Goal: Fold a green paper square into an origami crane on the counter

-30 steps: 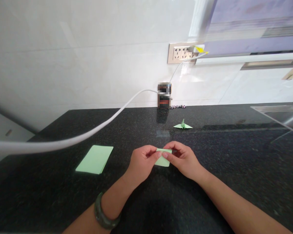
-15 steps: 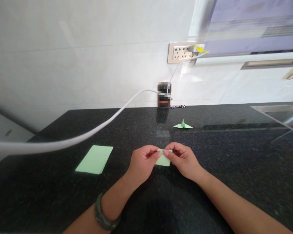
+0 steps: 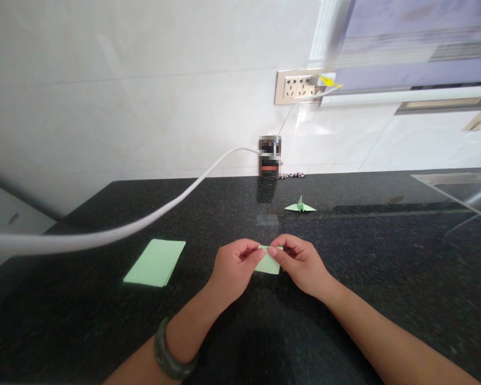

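A small sheet of light green paper (image 3: 270,264) is held between my two hands, its far edge folded over in a narrow strip. My left hand (image 3: 237,272) pinches the strip between thumb and fingers, a green bangle round its wrist. On the other side my right hand (image 3: 301,263) pinches the same edge, thumb on top. The thumbs are close together, and the fingers hide part of the fold. Beyond the hands a folded green paper crane (image 3: 300,206) stands on the counter. Left of my left hand lies a stack of green paper sheets (image 3: 155,262).
The dark speckled counter (image 3: 84,321) meets a white tiled wall. A blurred-out device (image 3: 270,158) leans there, with a bead string (image 3: 292,175) beside it. From it a white cable (image 3: 144,222) arches across the left. A metal sink (image 3: 471,192) sits at the right edge.
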Available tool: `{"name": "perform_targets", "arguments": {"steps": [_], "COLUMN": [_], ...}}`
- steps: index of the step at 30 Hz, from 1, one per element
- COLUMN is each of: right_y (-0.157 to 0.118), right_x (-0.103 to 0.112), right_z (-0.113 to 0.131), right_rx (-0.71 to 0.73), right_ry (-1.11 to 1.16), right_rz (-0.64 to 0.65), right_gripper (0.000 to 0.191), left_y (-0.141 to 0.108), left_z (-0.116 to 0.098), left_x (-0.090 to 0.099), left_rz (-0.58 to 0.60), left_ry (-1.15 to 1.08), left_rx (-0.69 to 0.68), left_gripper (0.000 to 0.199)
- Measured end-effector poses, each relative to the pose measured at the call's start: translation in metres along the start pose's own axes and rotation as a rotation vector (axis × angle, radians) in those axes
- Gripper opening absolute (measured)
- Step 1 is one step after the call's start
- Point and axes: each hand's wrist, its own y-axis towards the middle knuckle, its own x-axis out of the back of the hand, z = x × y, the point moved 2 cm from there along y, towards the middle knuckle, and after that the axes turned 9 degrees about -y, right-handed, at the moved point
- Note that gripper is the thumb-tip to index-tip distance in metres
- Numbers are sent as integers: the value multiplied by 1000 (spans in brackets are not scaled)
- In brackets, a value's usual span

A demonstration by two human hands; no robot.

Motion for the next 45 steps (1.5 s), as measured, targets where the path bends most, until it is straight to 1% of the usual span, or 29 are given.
{"name": "perform_targets", "arguments": {"steps": [6, 8, 10, 15, 18, 23, 28, 38, 45], "right_y": [-1, -2, -2, 0, 0, 0, -1, -2, -3], "right_x": [0, 0, -1, -2, -1, 2, 4, 6, 7], "right_z": [0, 0, 0, 0, 2, 6, 9, 15, 16], "right_rx": [8, 13, 4, -76, -84, -20, 68, 157, 187], "right_ry": [-44, -75, -71, 73, 91, 21, -65, -65, -65], "right_rz": [-8, -18, -19, 26, 37, -34, -104, -129, -140], "right_gripper": [18, 18, 18, 22, 22, 19, 15, 10, 8], "left_y": [0, -1, -2, -2, -3, -3, -4, -6, -7], "left_z": [-1, -3, -3, -5, -7, -8, -8, -7, -7], "left_x": [0, 1, 1, 3, 5, 6, 6, 6, 7], "left_rz": [33, 31, 14, -49, -95, -131, -161, -188, -192], "left_ry": [-25, 8, 70, 172, 214, 199, 196, 206, 195], "left_rx": [-15, -36, -69, -171, -233, -312, -341, -360, -369], "left_gripper": [20, 21, 21, 19, 17, 15, 14, 12, 11]}}
